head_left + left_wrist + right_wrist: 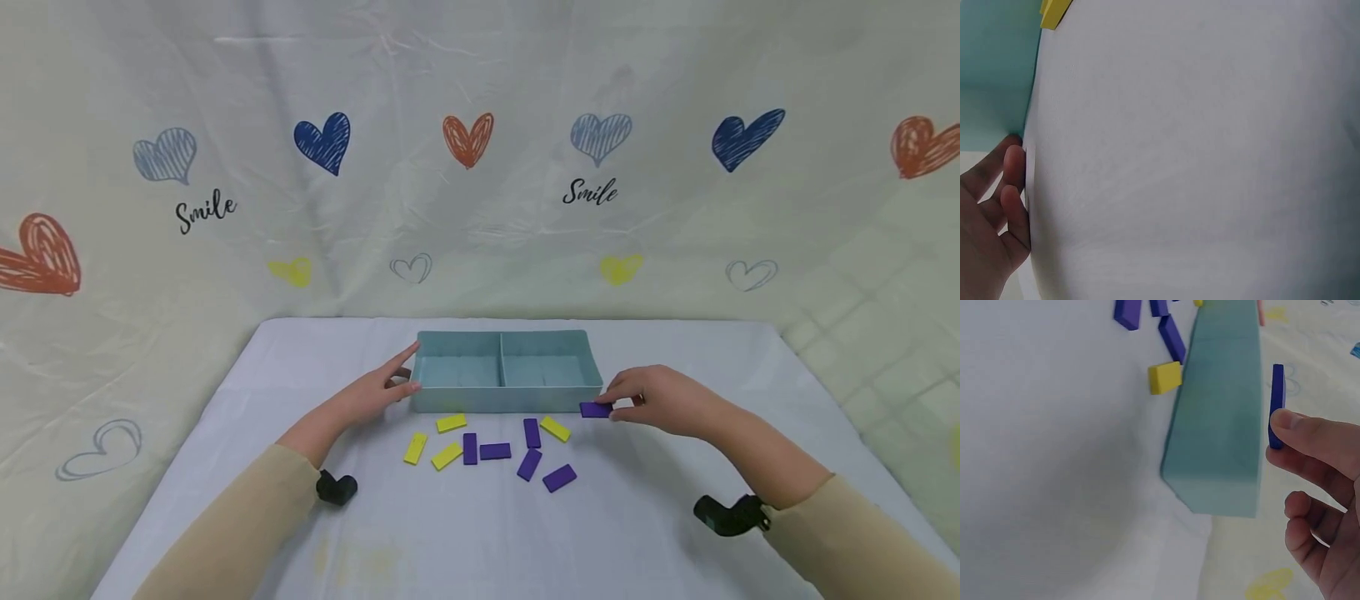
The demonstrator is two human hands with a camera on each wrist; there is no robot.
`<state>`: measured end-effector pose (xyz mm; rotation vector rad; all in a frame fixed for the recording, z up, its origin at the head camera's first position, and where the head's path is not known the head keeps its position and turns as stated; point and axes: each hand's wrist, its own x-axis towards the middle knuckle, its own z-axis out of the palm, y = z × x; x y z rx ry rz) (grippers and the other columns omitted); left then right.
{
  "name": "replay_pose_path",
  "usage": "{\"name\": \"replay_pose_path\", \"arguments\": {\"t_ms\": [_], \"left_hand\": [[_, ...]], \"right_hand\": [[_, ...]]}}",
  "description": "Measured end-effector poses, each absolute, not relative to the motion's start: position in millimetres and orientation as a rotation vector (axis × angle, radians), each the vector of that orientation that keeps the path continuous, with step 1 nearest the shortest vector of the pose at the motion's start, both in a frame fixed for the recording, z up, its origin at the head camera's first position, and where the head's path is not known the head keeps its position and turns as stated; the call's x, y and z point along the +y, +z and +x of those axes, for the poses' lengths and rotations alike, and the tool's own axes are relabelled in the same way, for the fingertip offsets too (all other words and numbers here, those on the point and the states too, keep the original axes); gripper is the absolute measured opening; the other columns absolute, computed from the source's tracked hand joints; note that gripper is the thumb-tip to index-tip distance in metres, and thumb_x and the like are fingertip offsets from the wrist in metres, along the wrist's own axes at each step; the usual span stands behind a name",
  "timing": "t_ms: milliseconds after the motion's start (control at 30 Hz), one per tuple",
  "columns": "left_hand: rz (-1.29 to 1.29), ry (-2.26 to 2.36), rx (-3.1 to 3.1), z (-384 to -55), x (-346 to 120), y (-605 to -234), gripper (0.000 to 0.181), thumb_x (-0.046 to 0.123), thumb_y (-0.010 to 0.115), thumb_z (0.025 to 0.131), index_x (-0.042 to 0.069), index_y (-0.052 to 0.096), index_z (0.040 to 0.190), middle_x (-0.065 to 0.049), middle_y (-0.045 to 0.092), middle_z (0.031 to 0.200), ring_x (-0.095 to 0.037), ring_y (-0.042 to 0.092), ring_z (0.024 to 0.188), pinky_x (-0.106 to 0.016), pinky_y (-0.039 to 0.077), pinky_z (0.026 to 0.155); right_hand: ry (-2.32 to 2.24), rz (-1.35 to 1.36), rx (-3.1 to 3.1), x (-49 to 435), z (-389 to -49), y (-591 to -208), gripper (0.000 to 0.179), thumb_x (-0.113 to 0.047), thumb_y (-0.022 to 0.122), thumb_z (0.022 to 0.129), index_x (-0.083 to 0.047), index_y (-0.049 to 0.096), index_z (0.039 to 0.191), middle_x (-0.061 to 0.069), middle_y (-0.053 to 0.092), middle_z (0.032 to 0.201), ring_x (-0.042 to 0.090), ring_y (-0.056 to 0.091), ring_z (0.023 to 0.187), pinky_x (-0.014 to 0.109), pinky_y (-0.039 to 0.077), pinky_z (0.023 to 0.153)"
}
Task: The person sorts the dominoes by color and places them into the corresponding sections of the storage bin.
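Note:
My right hand (663,402) pinches a purple domino-like block (595,410) between thumb and fingers, near the front right corner of the teal box (506,400). In the right wrist view the block (1277,400) stands out from the thumb, raised to the level of the box's upper edge. At the box's left side my left hand (369,395) rests with fingers stretched, index finger and thumb touching it. The left wrist view shows those fingers (1015,164) against the box wall (997,81). A divider (501,358) splits the box into two compartments, both bare inside.
Before the box, several purple blocks (495,452) and several yellow blocks (447,456) lie scattered on the white-covered table (450,533). One yellow block (555,429) lies close to the box front. A white backdrop (525,233) printed with hearts hangs behind the table.

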<state>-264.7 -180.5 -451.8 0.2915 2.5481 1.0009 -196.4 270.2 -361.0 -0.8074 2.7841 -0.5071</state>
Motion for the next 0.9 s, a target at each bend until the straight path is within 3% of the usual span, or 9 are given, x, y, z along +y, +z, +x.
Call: {"name": "replay_pose_path", "arguments": {"t_ms": [433,667,900], "left_hand": [[0.308,1.01,2.536,-266,-181,-453,0.075,0.057,0.053,0.097,0.052,0.005,0.155,-0.013,0.042,0.15,-0.031,0.055,0.123,-0.06,0.04,0.104],[0.334,1.03,2.541,-266,-183,-454,0.074,0.055,0.055,0.097,0.054,0.007,0.154,-0.012,0.042,0.151,-0.03,0.054,0.125,-0.059,0.039,0.105],[0.348,1.031,2.545,-268,-184,-456,0.075,0.057,0.053,0.097,0.052,0.006,0.155,-0.014,0.041,0.151,-0.034,0.049,0.13,-0.059,0.04,0.104]], "right_hand": [[-0.571,-0.813,2.776,247,-228,-351,0.026,-0.02,0.075,0.089,-0.018,0.077,0.115,-0.005,0.07,0.105,0.011,0.056,0.079,0.027,0.051,0.066],[-0.596,-0.817,2.764,225,-246,-352,0.026,-0.022,0.074,0.09,-0.02,0.076,0.116,-0.008,0.069,0.102,0.012,0.056,0.078,0.03,0.05,0.066],[-0.592,-0.833,2.746,200,-262,-351,0.025,-0.024,0.074,0.091,-0.022,0.076,0.116,-0.009,0.07,0.106,0.013,0.06,0.089,0.031,0.053,0.077]]}}
